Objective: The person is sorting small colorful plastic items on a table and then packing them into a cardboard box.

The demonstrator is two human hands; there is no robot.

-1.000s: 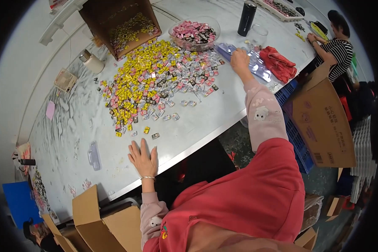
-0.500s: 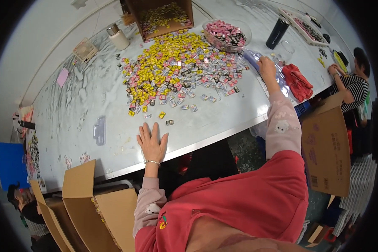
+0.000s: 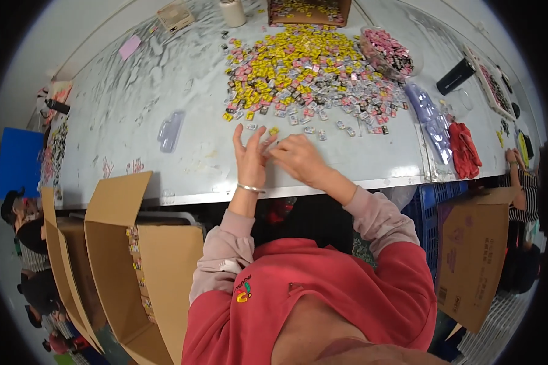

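My left hand (image 3: 249,163) is raised over the near part of the table, its fingers spread. The fingers of my right hand (image 3: 299,159) are pinched together and meet the thumb side of the left hand. Anything between the right fingertips is too small or hidden to make out. Just beyond the hands lies a yellow wrapped piece (image 3: 273,130). Farther back spreads a heap of small yellow, pink, white and black pieces (image 3: 310,67). To the left, a single clear plastic blister shell (image 3: 171,131) lies flat on the table (image 3: 207,158).
Stacked clear shells (image 3: 431,125), red gloves (image 3: 463,151) and a black bottle (image 3: 455,76) stand to the right. Behind them is a clear bowl of pink and black pieces (image 3: 386,53). Open cardboard boxes (image 3: 119,201) flank the table's front edge; other people work at both sides.
My right hand has come back from the clear shells on the right to meet the left hand. The left hand has lifted off the tabletop. The view has shifted too.
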